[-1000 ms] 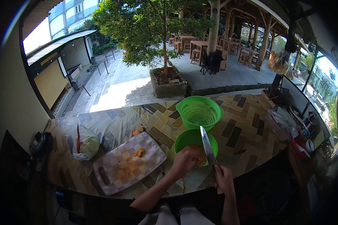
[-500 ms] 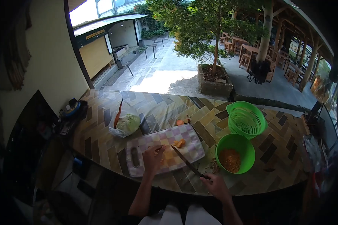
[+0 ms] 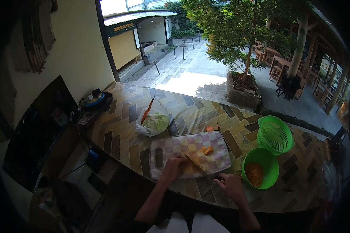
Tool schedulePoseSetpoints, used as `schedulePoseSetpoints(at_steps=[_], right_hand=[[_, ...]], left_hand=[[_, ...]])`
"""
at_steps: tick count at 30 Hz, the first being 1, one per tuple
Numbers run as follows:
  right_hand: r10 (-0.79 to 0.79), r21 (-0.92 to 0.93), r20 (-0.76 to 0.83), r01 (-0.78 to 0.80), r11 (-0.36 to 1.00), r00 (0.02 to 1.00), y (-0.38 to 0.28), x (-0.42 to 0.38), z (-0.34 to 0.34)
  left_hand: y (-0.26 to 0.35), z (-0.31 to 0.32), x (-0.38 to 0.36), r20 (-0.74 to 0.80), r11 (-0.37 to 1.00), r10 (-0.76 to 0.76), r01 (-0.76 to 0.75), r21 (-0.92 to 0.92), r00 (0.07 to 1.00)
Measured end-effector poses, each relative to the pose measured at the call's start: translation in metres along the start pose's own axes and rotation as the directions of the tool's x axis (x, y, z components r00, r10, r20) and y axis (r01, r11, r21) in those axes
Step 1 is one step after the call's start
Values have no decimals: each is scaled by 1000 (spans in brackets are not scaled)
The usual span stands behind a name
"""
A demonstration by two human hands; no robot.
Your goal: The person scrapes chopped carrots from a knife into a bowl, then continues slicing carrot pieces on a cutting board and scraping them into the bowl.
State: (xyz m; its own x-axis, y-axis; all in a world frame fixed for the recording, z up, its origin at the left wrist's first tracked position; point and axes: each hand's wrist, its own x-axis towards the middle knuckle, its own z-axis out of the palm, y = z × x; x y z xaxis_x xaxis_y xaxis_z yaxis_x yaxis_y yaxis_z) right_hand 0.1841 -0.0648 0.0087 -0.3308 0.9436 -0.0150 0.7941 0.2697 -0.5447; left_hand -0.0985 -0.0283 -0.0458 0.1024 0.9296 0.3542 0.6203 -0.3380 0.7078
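Observation:
A knife point(image 3: 198, 164) is in my right hand point(image 3: 231, 186), its fingers wrapped round the dark handle. The blade slants up and left over the chequered cutting board point(image 3: 214, 164), its tip close to my left hand point(image 3: 173, 170). My left hand rests low at the board with its fingers drawn together; whatever they hold is hidden. Right of the blade tip lies a small heap of orange cut pieces point(image 3: 207, 150), which look like carrot.
Beyond the board sit a cabbage point(image 3: 155, 123) in a clear bag, a whole carrot point(image 3: 147, 110) and some reddish-orange scraps point(image 3: 210, 128). To the right stand a green bowl point(image 3: 271, 171) of shredded orange food and a green colander point(image 3: 275, 134). A black screen point(image 3: 41, 128) is at left.
My view has turned left, so the whole scene sits further right. My left hand has come down onto the board, and the knife blade has tilted, lying flatter across it.

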Motion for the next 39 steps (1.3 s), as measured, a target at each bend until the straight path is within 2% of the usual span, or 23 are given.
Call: schedulePoseSetpoints(at_steps=[2,5,7,10,11,14,16,17,19,22,23,26,29,32,34,35,37,39], right_hand=[[-2,42,-11,3,999,1000,1,5,1],[11,11,-70,-10,1000,997,-3,19,7],[23,-79,-82,-30,996,996,-9,30,11],[-59,-114,-65,51,992,996,-5,34,16],[-75,-92,-38,71,993,996,-1,32,16],[-129,-27,4,129,991,992,16,23,9],[-175,11,-17,176,984,984,17,11,-4],[-132,45,-9,133,990,991,13,8,-9],[-44,110,10,43,993,999,4,5,-18],[13,74,-155,-1,997,988,2,11,-5],[4,25,-165,0,1000,986,2,12,-1],[-15,-96,-159,-1,995,987,-1,11,5],[-2,-130,-95,-10,992,995,-10,0,-2],[19,-54,-61,-22,998,998,-10,-6,-11],[59,49,-70,-55,997,996,-8,-8,-13],[53,27,-89,-51,998,995,-6,-8,-10],[39,-18,-124,-41,999,991,-1,-7,0],[52,15,-88,-51,999,995,-4,-12,5]], left_hand=[[0,0,-5,30,995,80,-78,-62,996],[20,-17,-2,85,984,-134,143,-106,987],[13,-20,-2,-17,991,-86,84,-108,996],[0,-23,1,-132,995,-54,42,-96,990],[-3,-24,2,-162,995,-50,35,-92,986],[-6,-28,5,-204,982,-162,137,-132,966],[-13,-25,6,-226,990,-132,118,-73,965],[-17,-23,6,-236,993,-116,109,-43,965],[-26,-17,8,-180,998,-50,54,19,982],[-26,-10,6,-106,997,-18,25,70,994],[-25,-9,6,-85,996,-17,25,82,996],[-15,-14,2,-3,997,28,-28,67,1000],[-7,-22,0,173,994,-60,75,-83,983],[-19,-17,1,17,1000,6,-5,-22,1000],[-19,-16,2,-171,997,11,2,79,985],[-19,-15,3,-262,992,21,13,127,965],[-21,-12,2,-190,984,20,15,180,982],[-21,-12,-1,-120,984,36,-14,180,992]])
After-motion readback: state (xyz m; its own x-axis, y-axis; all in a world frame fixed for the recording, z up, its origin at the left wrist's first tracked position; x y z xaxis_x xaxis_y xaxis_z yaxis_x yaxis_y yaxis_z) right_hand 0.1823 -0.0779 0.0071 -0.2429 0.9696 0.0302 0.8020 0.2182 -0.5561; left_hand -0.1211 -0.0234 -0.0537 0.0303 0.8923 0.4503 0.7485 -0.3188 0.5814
